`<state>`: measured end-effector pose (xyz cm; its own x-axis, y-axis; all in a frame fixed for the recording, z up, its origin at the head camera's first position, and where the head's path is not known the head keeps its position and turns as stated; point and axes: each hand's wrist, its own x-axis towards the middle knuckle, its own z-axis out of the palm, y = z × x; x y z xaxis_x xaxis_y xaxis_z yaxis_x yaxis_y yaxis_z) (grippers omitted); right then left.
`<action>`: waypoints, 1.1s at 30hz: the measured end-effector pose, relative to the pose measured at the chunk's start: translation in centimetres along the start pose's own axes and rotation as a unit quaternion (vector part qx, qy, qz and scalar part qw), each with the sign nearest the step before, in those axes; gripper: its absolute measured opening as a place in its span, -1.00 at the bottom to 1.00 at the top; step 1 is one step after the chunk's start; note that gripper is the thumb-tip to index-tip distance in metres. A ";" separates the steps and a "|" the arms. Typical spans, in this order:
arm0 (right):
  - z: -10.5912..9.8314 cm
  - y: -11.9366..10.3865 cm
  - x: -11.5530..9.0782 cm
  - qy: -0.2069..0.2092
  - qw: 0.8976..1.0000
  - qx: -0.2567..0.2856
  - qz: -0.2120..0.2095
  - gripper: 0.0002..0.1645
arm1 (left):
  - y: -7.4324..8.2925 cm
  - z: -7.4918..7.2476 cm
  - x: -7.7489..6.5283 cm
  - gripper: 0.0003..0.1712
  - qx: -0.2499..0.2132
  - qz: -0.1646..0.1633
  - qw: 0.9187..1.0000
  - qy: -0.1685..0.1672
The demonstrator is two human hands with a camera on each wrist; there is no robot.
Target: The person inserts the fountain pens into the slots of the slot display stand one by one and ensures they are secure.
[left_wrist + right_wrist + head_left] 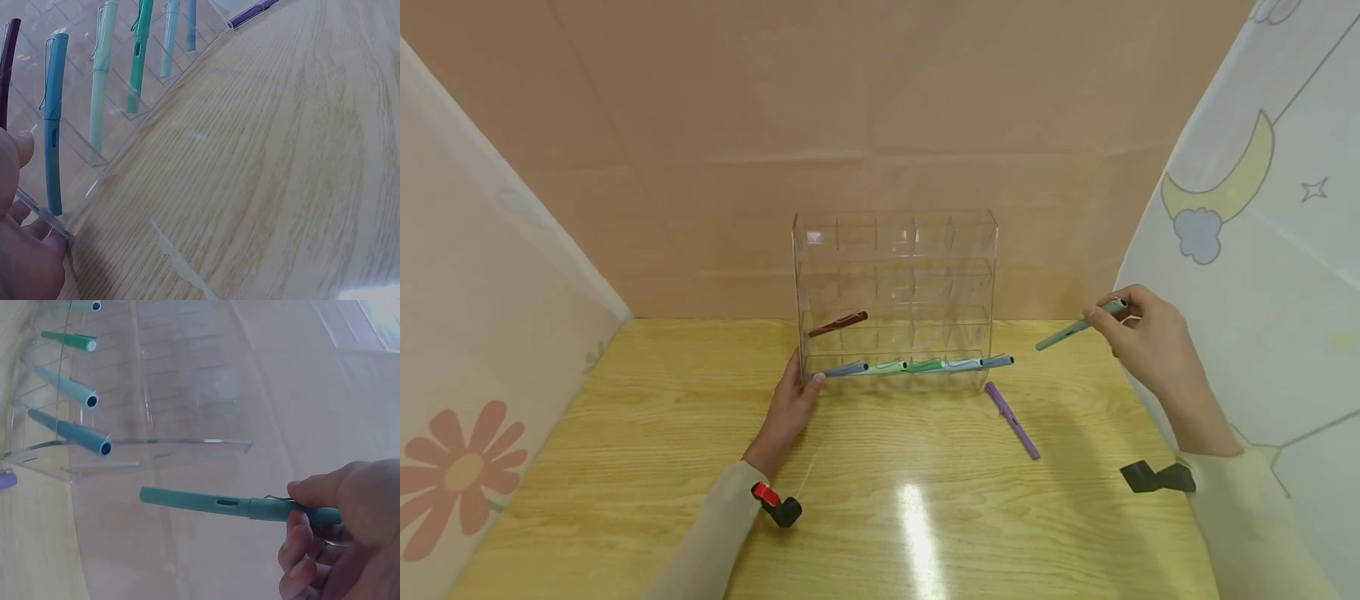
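Note:
A clear acrylic pen rack (895,256) with several tiers stands upright on the table. My left hand (790,404) holds its lower left corner, thumb in front; in the left wrist view some fingers are hidden behind the clear panel. My right hand (1157,342) pinches a grey-green capped pen (194,501) by its cap end, to the right of the rack and apart from it. Along the bottom tier lie a blue pen (55,125), a pale green pen (100,81), a green pen (140,56), a light blue pen (69,386) and another blue pen (72,432).
A dark red pen (838,323) sits in the tier above, at the left. On the wooden table (880,517), a purple pen (1012,421) lies by the rack's right front corner. A pinkish-tan backdrop (865,100) rises behind, with patterned white panels at both sides.

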<state>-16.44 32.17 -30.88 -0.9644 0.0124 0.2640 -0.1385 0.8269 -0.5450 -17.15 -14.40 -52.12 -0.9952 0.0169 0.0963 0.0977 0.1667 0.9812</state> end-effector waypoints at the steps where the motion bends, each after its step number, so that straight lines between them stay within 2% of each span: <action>1: 0.0 -0.3 0.1 0.007 1.000 0.007 -0.001 -0.51 | 0.0 0.0 0.0 -0.12 -0.002 -0.001 1.000 0.000; 5: 0.3 -1.6 0.3 0.023 0.999 0.038 -0.017 -0.56 | 0.0 0.0 0.1 -0.13 -0.003 -0.006 1.000 -0.001; 9: 0.9 -2.8 0.5 0.021 0.997 0.057 -0.038 -0.63 | 0.1 0.0 0.1 -0.12 0.002 -0.010 1.000 -0.001; 16: 2.2 -4.7 0.7 -0.008 0.996 0.059 -0.064 -0.58 | 0.3 0.1 -0.2 -0.12 0.010 -0.012 1.000 0.000; 27: 4.9 -7.1 1.3 -0.060 0.987 0.114 -0.092 -0.59 | 0.4 0.1 -0.2 -0.12 0.014 -0.012 1.000 0.001; 33: 6.4 -8.3 1.3 -0.072 0.987 0.100 -0.100 -0.64 | 0.2 0.0 -0.2 -0.12 0.009 -0.006 1.000 -0.003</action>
<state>-17.97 21.72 -31.17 -0.9336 -0.2316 0.2733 -0.3564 0.6777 -0.6432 -16.94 -14.33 -51.95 -0.9962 0.0213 0.0843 0.0868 0.1844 0.9790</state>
